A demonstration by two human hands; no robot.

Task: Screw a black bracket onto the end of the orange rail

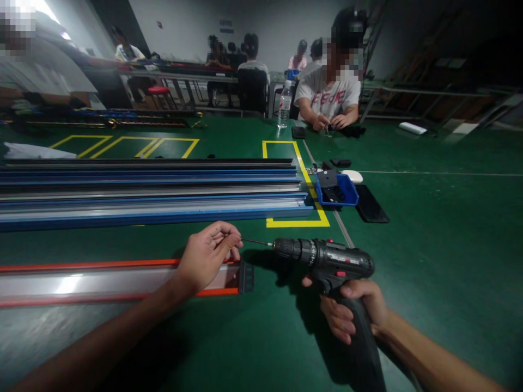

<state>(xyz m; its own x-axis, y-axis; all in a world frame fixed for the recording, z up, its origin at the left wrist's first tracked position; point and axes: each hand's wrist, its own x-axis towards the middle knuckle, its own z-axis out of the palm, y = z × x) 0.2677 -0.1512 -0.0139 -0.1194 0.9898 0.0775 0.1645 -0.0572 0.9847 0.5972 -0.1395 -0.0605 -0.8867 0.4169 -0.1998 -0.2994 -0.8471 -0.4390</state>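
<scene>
My right hand (355, 310) is wrapped round the handle of a black cordless drill (322, 256), which points left above the green table. A long thin screwdriver bit (257, 241) sticks out of its chuck. At the bit's tip my left hand (214, 247) is closed in a pinch; whatever lies between the fingertips is too small to make out. Below that hand lies a long orange-edged profile (163, 291) with a pale inside. A black end cap (247, 277) sits at its right end.
Several long blue and silver profiles (163, 204) lie side by side beyond my hands. A blue bin (339, 196) holds black parts, with a black phone-like slab (371, 204) beside it. Farther back stand a water bottle (285, 106) and a seated person (329, 92) handling small things.
</scene>
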